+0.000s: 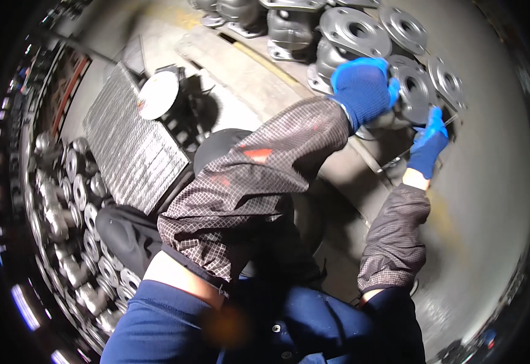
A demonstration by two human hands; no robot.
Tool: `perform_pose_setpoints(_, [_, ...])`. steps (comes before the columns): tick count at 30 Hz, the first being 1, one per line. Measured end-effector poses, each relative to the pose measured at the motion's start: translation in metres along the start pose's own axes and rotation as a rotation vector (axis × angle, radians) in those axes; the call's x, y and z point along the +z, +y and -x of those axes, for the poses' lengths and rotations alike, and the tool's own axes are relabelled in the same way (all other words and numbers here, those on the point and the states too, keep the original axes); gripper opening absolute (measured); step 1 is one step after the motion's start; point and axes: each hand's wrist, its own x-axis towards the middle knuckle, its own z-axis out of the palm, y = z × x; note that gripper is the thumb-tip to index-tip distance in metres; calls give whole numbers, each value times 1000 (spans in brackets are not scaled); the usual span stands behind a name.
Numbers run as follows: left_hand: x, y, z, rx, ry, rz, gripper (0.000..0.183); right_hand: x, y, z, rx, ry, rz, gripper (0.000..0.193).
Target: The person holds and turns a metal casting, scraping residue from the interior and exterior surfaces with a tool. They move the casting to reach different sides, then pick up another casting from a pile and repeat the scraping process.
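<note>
Both sets of fingers curl: right hand [429,144] around a thin rod [452,120], left hand [365,90], grip unclear, beside a casting [418,104].

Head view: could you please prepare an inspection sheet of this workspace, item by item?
Surface: grey floor with a faded yellow patch.
Job's things: grey flanged castings grouped ahead of the person.
Clutter: heaped metal parts at left; ribbed silvery panel, with a white disc at its right edge.
Grips: left grip, blue-gloved, at the castings; right grip, blue-gloved, beside them; hold unclear for both.
Cables: nothing seen.
Surroundings: reddish frame at far left; picture rim dark.
</note>
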Motion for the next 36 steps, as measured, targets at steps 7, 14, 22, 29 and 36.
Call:
perform_pose_setpoints(7, [-82,12,49,-142,-145,-157,19,-39,17,1,-1315,-93,1201,38])
perform_pose_setpoints(14, [-198,3,149,173,504,-21,13,-50,17,-16,-878,-156,807,37])
perform_pose_setpoints(22, [-419,-116,328,-252,718,-480,30,71,-23,92,-748,-315,546,41])
perform_pose_setpoints(29, [-670,-173,442,-950,917,-881,26,194,-106,222,-887,-509,493,43])
perform_pose_setpoints(36, [-828,-272,519,-980,819,-926,32,273,-134,318,-945,-742,518,46])
